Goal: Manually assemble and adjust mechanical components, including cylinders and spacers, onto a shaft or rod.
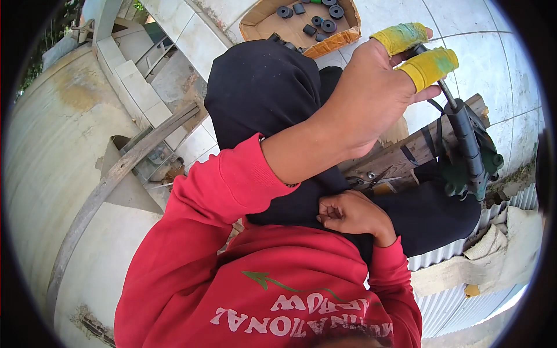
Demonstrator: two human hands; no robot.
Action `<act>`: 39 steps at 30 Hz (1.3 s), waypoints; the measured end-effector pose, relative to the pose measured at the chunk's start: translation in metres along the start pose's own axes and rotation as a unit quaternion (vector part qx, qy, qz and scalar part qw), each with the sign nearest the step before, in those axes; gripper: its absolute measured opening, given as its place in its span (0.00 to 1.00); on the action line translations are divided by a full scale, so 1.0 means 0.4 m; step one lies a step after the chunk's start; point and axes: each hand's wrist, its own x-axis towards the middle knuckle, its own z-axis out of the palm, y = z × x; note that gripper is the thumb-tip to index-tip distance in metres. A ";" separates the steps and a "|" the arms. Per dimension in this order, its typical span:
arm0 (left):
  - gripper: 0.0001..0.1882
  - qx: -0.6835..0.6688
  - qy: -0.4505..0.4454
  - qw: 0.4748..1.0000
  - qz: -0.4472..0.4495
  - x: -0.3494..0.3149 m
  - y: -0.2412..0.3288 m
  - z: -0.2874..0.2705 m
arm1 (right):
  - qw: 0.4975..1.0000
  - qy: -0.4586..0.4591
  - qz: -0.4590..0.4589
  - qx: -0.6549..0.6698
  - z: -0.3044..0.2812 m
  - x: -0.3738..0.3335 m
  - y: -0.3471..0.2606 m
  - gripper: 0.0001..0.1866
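Yellow wraps cover two fingers of my left hand (377,93), which is raised at the upper right. Its fingers close around a small black cylinder (415,51) at the top end of a thin metal rod (445,91); the fingers partly hide it. Lower on the rod sit black cylinders (464,136), stacked end to end and tilted. They rise from a dark green metal fixture (493,159) beside a wooden plank (406,155). Against my lap rests my right hand (357,214), fingers curled in; whatever they may hold is hidden.
An open cardboard box (333,47) holds several loose black cylinders, some showing a central hole. White floor tiles (464,17) extend beyond it. A long curved wooden pole (110,180) crosses the left side. Corrugated metal sheet (447,310) and pale cloth (493,261) lie at the lower right.
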 end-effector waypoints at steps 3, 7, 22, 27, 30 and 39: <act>0.27 -0.010 -0.006 1.000 0.006 -0.001 -0.001 -0.002 | 1.000 0.002 0.002 -0.011 -0.002 0.000 -0.005 0.10; 0.28 -0.014 -0.003 1.000 -0.003 -0.001 0.000 0.001 | 1.000 -0.002 0.003 -0.013 -0.003 0.000 -0.008 0.10; 0.25 -0.009 -0.005 1.000 0.002 0.003 -0.003 0.000 | 1.000 0.010 -0.010 -0.011 0.003 -0.001 0.004 0.09; 0.23 0.005 -0.047 0.999 0.010 0.008 -0.010 -0.009 | 0.999 0.014 -0.015 -0.024 0.005 -0.004 0.004 0.09; 0.24 0.034 -0.038 0.999 -0.001 0.006 -0.007 -0.007 | 0.999 0.013 -0.012 -0.041 0.012 -0.006 0.007 0.10; 0.25 0.061 -0.061 0.996 0.028 0.027 -0.040 -0.014 | 0.995 0.064 -0.019 -0.079 0.036 -0.008 0.045 0.10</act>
